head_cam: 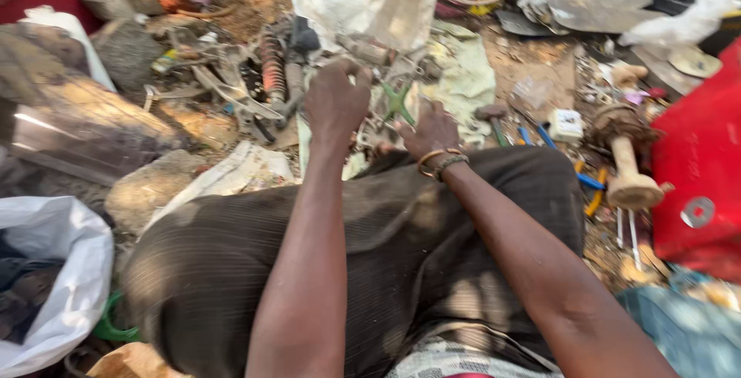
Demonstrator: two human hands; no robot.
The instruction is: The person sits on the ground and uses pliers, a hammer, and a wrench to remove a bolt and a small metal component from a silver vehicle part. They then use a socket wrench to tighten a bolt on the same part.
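Head view, both hands (337, 100) (429, 129) on metal part (384, 111)

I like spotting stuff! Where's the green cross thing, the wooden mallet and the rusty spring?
green cross-shaped tool (397, 104), head view, its centre.
wooden mallet (627, 163), head view, its handle.
rusty coil spring (272, 65), head view, its middle coils.

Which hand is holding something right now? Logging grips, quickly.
Left hand: fingers curled on the metal part; a firm hold cannot be told.
Right hand: by the green cross-shaped piece; grip cannot be told.

Hands' (386, 115) fingertips hidden among blurred metal parts (370, 127); white sack (54, 270) cut off left.
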